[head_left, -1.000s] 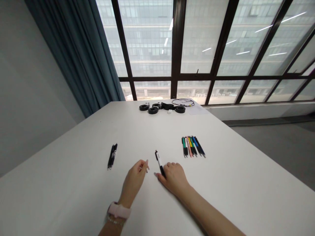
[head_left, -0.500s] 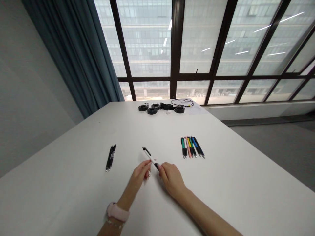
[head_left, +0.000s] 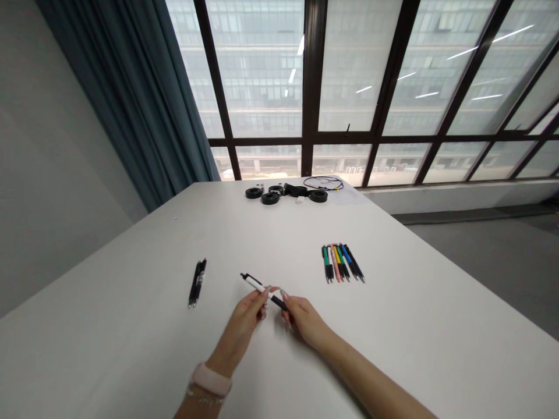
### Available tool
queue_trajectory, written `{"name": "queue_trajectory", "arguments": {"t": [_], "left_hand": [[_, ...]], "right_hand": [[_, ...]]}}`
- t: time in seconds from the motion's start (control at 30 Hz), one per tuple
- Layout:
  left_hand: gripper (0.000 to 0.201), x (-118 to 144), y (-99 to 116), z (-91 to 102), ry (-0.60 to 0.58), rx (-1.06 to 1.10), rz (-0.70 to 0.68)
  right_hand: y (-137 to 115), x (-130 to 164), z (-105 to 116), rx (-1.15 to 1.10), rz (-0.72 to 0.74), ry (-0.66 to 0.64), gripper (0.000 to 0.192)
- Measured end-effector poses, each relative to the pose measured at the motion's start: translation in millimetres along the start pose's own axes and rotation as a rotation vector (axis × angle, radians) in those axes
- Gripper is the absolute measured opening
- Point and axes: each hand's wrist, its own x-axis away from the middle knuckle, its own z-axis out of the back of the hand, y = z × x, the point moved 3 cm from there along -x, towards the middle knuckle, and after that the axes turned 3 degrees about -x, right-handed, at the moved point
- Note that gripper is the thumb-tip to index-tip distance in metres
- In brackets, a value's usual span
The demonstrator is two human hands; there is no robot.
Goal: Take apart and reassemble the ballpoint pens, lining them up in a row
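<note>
A white pen with a black clip and black grip (head_left: 253,282) is held above the table, slanting from upper left to lower right. My left hand (head_left: 248,314) pinches it around the middle of its barrel. At the black grip end, the thumb and fingers of my right hand (head_left: 303,317) are closed on it; the tip is hidden there. To the left, a couple of black pens (head_left: 198,283) lie side by side. A row of several coloured pens (head_left: 343,263), among them green, white, pink, yellow and blue, lies to the right beyond my right hand.
The white table (head_left: 131,326) stretches toward the windows. At its far end lie several black tape-like rolls (head_left: 271,198), a coiled black cable (head_left: 324,183) and a pale sheet (head_left: 349,196). A blue curtain (head_left: 131,105) hangs at the left.
The held pen has tilted flatter, its clip end moving left and down. My left fingers now close on its barrel, and my right hand has shifted slightly down at the grip end.
</note>
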Motion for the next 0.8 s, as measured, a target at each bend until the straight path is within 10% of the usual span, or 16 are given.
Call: {"name": "queue_trajectory", "arguments": {"t": [0.53, 0.8], "left_hand": [[0.063, -2.4, -6.0, -0.1, 0.151, -0.259, -0.113], [0.055, -2.3, -12.7, 3.6, 0.296, -0.179, -0.122]], "right_hand": [[-13.9, 6.8, 5.8, 0.582, 0.153, 0.161, 0.051], [-8.4, 3.4, 4.7, 0.244, 0.121, 0.129, 0.056]]}}
